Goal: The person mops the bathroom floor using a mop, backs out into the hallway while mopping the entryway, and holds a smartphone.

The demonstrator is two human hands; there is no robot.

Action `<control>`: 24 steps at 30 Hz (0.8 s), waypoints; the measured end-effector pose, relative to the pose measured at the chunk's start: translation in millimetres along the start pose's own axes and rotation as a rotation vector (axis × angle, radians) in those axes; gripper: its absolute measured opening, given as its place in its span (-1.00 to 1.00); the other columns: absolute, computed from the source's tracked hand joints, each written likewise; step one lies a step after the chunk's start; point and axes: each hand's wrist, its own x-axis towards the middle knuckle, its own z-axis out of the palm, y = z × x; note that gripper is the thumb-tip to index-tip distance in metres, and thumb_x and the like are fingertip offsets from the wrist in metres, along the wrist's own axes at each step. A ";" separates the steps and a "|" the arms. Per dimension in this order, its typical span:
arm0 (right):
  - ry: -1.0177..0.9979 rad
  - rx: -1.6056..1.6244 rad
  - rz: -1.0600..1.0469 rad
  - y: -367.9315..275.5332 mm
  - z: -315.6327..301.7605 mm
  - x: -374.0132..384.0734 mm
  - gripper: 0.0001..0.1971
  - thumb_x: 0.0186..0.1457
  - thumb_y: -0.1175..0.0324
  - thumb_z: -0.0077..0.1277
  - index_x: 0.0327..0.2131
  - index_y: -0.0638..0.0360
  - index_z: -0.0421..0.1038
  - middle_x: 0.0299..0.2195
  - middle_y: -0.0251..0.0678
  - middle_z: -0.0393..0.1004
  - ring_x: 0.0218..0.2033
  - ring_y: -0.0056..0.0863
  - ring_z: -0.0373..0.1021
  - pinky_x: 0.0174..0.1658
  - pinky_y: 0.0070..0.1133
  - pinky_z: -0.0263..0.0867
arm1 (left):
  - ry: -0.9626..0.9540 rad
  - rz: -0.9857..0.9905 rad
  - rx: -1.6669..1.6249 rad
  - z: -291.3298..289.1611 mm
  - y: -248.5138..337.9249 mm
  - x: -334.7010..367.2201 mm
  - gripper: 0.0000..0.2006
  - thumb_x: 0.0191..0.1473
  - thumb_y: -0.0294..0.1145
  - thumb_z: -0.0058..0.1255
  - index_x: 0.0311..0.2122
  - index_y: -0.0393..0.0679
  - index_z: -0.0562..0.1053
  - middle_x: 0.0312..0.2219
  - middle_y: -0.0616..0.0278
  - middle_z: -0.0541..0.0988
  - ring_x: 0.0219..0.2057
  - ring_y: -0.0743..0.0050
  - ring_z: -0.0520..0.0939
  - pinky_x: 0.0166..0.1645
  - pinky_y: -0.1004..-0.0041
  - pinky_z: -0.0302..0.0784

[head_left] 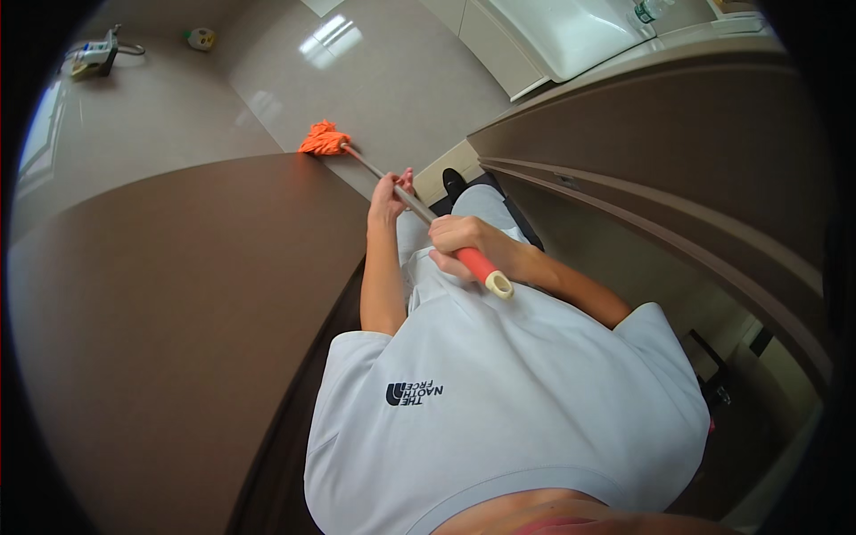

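Mop gripped two-handed, pole slanting from lower right up to upper left. Left hand clenched around the grey metal part of the pole, partway down toward the head, thumb side up. Right hand wrapped tight over the red grip near the top end, cream cap sticking out just past the fist. Both arms bare, coming up from the chest, left forearm nearly vertical, right elbow bent out to the right.

Orange mop head down on the pale glossy floor, just beyond the far edge of the brown counter, strands bunched. Floor shows window glare ahead of the mop head.

White t-shirt fills the lower middle, dark logo on the chest. Light grey trousers below the hands, one black shoe visible on the floor just right of the pole.

Brown cabinet front with long horizontal grooves runs along the right side. White appliance or tub at top right, bottle beside it. Small device with a cord on the floor at far top left, small yellow-green object near it, well apart from the mop.
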 end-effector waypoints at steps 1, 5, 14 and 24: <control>-0.010 0.004 -0.002 -7.7 -2.8 -1.0 -0.76 -0.03 0.51 0.03 -0.68 0.24 0.22 -0.67 -0.23 0.27 -0.54 -0.28 0.26 -0.37 -0.40 0.25 | 0.002 0.005 -0.009 1.3 -6.7 2.2 -0.75 0.07 -0.54 -0.30 -0.20 -0.40 0.39 -0.35 0.09 0.59 -0.50 0.43 0.59 -0.49 0.52 0.53; 0.030 -0.075 0.055 -39.7 -17.1 12.4 -0.75 -0.06 0.55 0.03 -0.69 0.23 0.18 -0.70 -0.23 0.22 -0.58 -0.25 0.24 -0.37 -0.39 0.24 | -0.138 -0.115 0.210 37.6 -28.6 1.2 -0.76 0.07 -0.51 -0.25 -0.20 -0.44 0.38 -0.37 0.05 0.55 -0.54 0.41 0.53 -0.45 0.51 0.51; -0.059 -0.270 -0.008 -51.7 25.7 -83.7 -0.77 -0.16 0.47 0.12 -0.70 0.13 0.26 -0.72 -0.31 0.33 -0.63 -0.30 0.31 -0.47 -0.42 0.27 | -0.364 -0.357 -0.051 34.6 -166.0 9.0 -0.78 0.14 -0.50 -0.17 -0.14 -0.28 0.45 -0.57 0.34 0.49 -0.57 0.61 0.53 -0.52 0.61 0.50; -0.110 -0.260 -0.220 -49.5 33.4 -117.6 -0.73 -0.20 0.51 0.16 -0.70 0.13 0.20 -0.73 -0.35 0.25 -0.68 -0.31 0.23 -0.48 -0.48 0.27 | -0.268 -0.127 -0.368 2.2 -180.9 -18.2 -0.75 -0.02 -0.69 -0.17 -0.21 -0.26 0.46 -0.48 0.27 0.60 -0.61 0.57 0.55 -0.54 0.63 0.51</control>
